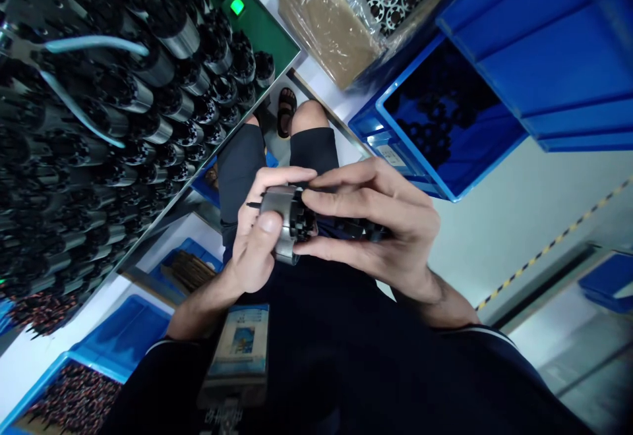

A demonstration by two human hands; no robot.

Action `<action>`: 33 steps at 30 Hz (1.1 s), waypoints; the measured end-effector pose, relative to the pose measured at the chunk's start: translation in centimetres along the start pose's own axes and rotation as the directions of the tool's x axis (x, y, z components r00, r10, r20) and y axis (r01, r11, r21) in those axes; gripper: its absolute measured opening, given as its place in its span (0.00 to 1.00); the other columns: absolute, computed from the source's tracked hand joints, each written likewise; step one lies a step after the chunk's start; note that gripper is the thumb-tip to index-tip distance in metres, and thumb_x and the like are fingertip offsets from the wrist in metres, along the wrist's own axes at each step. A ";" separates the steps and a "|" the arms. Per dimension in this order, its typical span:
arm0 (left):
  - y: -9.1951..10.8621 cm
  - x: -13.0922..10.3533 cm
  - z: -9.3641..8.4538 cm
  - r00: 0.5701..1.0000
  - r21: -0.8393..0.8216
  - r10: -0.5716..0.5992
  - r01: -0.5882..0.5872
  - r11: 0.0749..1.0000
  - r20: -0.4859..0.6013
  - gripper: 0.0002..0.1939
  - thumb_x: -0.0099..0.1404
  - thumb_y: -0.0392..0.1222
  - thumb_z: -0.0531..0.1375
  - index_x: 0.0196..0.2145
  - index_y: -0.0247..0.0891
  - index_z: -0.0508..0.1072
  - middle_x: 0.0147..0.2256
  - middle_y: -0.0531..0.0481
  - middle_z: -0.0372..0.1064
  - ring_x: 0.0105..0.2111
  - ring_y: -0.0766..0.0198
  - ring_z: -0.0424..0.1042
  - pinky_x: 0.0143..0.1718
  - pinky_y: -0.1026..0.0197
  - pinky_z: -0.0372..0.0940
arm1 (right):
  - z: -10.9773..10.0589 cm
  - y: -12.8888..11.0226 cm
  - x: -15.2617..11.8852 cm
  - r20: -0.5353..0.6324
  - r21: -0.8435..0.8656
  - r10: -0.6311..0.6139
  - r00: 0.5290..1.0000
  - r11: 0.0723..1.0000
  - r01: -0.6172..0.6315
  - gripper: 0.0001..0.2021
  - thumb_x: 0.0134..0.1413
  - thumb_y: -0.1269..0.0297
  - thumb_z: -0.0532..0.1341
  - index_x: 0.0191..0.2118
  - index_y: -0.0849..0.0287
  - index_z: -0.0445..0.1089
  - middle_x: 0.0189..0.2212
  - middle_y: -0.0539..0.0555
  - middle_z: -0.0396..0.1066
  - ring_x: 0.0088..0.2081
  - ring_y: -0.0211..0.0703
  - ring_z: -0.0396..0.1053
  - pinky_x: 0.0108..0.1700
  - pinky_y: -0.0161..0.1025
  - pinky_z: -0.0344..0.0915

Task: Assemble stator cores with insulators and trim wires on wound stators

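Note:
In front of my body, my left hand is closed around a short metal cylinder with a toothed black plastic end, which looks like a motor stator. A thin black pin sticks out of its left side. My right hand reaches in from the right, its fingertips touching the stator's black end. Under its curled fingers lie dark black plastic pieces, partly hidden by the palm; their exact shape I cannot make out.
Many similar stators stand in rows on a green bench at left. At upper right are a cardboard box of metal rings and a blue bin of dark parts. Another blue bin at lower left holds small reddish-black parts.

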State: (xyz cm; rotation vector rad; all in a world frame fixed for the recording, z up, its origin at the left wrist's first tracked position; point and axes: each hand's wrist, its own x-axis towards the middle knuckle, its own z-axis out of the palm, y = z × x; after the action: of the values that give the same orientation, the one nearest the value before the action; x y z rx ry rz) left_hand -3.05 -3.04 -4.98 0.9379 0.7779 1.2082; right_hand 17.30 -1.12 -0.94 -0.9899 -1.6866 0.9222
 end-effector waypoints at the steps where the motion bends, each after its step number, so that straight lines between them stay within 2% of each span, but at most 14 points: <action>1: -0.1 0.0 0.0 0.999 -0.009 0.003 -0.003 1.000 0.035 0.28 0.88 0.65 0.58 0.70 0.46 0.81 0.51 0.40 0.82 0.36 0.55 0.83 0.36 0.52 0.79 | 0.1 0.1 -0.1 -0.010 0.000 0.007 1.000 1.000 -0.007 0.27 0.64 0.57 0.88 0.66 0.44 0.89 0.56 0.56 0.86 0.50 0.53 0.89 0.45 0.51 0.93; 5: -0.5 0.4 0.3 0.993 -0.029 0.049 -0.046 0.998 0.105 0.24 0.89 0.60 0.60 0.70 0.45 0.80 0.47 0.43 0.80 0.37 0.57 0.83 0.36 0.55 0.79 | 0.3 0.5 -0.3 -0.010 -0.029 0.014 1.000 0.999 -0.014 0.26 0.68 0.53 0.85 0.68 0.42 0.86 0.49 0.53 0.84 0.47 0.50 0.86 0.46 0.50 0.91; 8: -0.6 1.2 0.7 0.999 -0.150 0.039 -0.039 0.988 -0.003 0.18 0.86 0.58 0.65 0.62 0.44 0.80 0.40 0.49 0.80 0.30 0.61 0.80 0.32 0.59 0.75 | -0.3 0.5 -0.3 -0.034 -0.049 0.064 0.997 0.997 -0.066 0.10 0.79 0.56 0.78 0.58 0.49 0.87 0.46 0.54 0.86 0.51 0.52 0.87 0.54 0.53 0.88; 9: -0.5 1.5 0.8 0.999 -0.194 0.015 -0.025 0.981 -0.051 0.17 0.86 0.59 0.66 0.59 0.45 0.80 0.36 0.50 0.79 0.27 0.63 0.77 0.28 0.61 0.72 | -0.6 0.4 -0.4 -0.055 -0.003 0.108 0.993 0.994 -0.108 0.05 0.82 0.57 0.74 0.53 0.50 0.86 0.45 0.53 0.87 0.50 0.51 0.87 0.52 0.52 0.87; 11: -0.2 2.1 0.9 0.990 -0.240 -0.049 0.017 0.971 -0.130 0.18 0.84 0.62 0.68 0.53 0.45 0.78 0.32 0.53 0.78 0.22 0.65 0.73 0.23 0.64 0.66 | -1.0 0.5 -0.8 -0.075 0.141 0.229 0.971 0.966 -0.217 0.10 0.86 0.56 0.69 0.47 0.52 0.81 0.42 0.52 0.87 0.38 0.46 0.85 0.38 0.45 0.81; 13: 0.3 2.5 0.9 0.977 -0.247 -0.120 0.074 0.966 -0.179 0.20 0.80 0.63 0.70 0.50 0.45 0.75 0.29 0.54 0.75 0.21 0.65 0.70 0.22 0.64 0.63 | -1.2 0.7 -1.4 -0.046 0.236 0.341 0.939 0.917 -0.321 0.15 0.89 0.50 0.64 0.47 0.51 0.79 0.39 0.51 0.84 0.24 0.38 0.72 0.26 0.42 0.67; 15: 0.8 2.7 1.0 0.963 -0.244 -0.170 0.116 0.963 -0.210 0.22 0.77 0.65 0.71 0.49 0.45 0.74 0.28 0.55 0.73 0.21 0.65 0.68 0.23 0.62 0.63 | -1.1 1.1 -2.1 -0.006 0.221 0.377 0.926 0.904 -0.366 0.19 0.91 0.46 0.60 0.48 0.52 0.78 0.40 0.52 0.82 0.24 0.37 0.67 0.28 0.42 0.67; 17: 1.0 2.7 1.1 0.951 -0.244 -0.197 0.138 0.960 -0.239 0.24 0.75 0.66 0.73 0.48 0.46 0.74 0.27 0.55 0.72 0.20 0.64 0.67 0.23 0.61 0.62 | -1.0 1.4 -2.5 0.022 0.148 0.350 0.937 0.925 -0.349 0.18 0.91 0.45 0.58 0.52 0.52 0.77 0.46 0.54 0.79 0.35 0.42 0.75 0.40 0.45 0.77; 19: 1.1 2.7 1.2 0.940 -0.246 -0.218 0.153 0.957 -0.264 0.24 0.74 0.67 0.73 0.48 0.46 0.74 0.28 0.55 0.72 0.21 0.64 0.67 0.22 0.61 0.62 | -1.0 1.4 -2.7 0.057 0.052 0.298 0.953 0.952 -0.301 0.15 0.91 0.48 0.59 0.59 0.52 0.77 0.53 0.58 0.77 0.50 0.49 0.79 0.53 0.49 0.81; 22: 0.8 2.8 1.2 0.932 -0.235 -0.228 0.164 0.958 -0.283 0.24 0.76 0.67 0.72 0.49 0.47 0.74 0.31 0.55 0.75 0.21 0.64 0.69 0.22 0.61 0.64 | -1.1 1.1 -2.7 0.128 -0.082 0.250 0.960 0.967 -0.241 0.17 0.88 0.56 0.64 0.72 0.51 0.77 0.59 0.60 0.74 0.61 0.52 0.76 0.55 0.48 0.82; 25: 0.1 3.0 1.1 0.936 -0.221 -0.187 0.123 0.967 -0.299 0.22 0.75 0.65 0.73 0.50 0.47 0.76 0.34 0.54 0.78 0.24 0.64 0.74 0.26 0.61 0.68 | -0.6 0.8 -2.6 0.121 -0.042 0.204 0.972 0.979 -0.200 0.29 0.81 0.58 0.75 0.80 0.48 0.74 0.61 0.57 0.79 0.59 0.49 0.78 0.51 0.44 0.83; 28: -0.3 3.1 1.1 0.934 -0.231 -0.154 0.080 0.970 -0.323 0.19 0.73 0.59 0.76 0.50 0.46 0.78 0.37 0.52 0.78 0.31 0.61 0.77 0.35 0.57 0.76 | 0.5 1.0 -2.8 0.048 0.102 0.149 0.988 0.983 -0.153 0.40 0.70 0.60 0.85 0.80 0.45 0.73 0.63 0.55 0.84 0.47 0.43 0.82 0.42 0.41 0.84; 30: -0.3 3.1 1.2 0.932 -0.239 -0.149 0.070 0.968 -0.331 0.18 0.73 0.57 0.75 0.50 0.46 0.79 0.39 0.51 0.78 0.34 0.59 0.78 0.40 0.54 0.80 | 1.4 1.3 -2.8 0.017 0.145 0.126 0.992 0.981 -0.128 0.35 0.66 0.61 0.87 0.73 0.47 0.80 0.62 0.55 0.86 0.43 0.41 0.83 0.37 0.39 0.84; 33: 0.0 2.9 1.5 0.929 -0.212 -0.157 0.089 0.973 -0.334 0.17 0.75 0.58 0.74 0.51 0.48 0.80 0.40 0.51 0.78 0.39 0.57 0.81 0.45 0.52 0.83 | 2.4 1.8 -2.7 0.005 0.152 0.130 0.992 0.980 -0.129 0.23 0.66 0.59 0.87 0.62 0.48 0.87 0.62 0.56 0.84 0.45 0.43 0.84 0.36 0.38 0.85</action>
State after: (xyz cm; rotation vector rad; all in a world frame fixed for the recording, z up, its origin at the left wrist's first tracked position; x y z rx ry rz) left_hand -1.17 -0.44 -4.43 0.5105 0.9657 1.3300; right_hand 16.04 -3.20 -4.18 -1.0060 -1.5367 1.1162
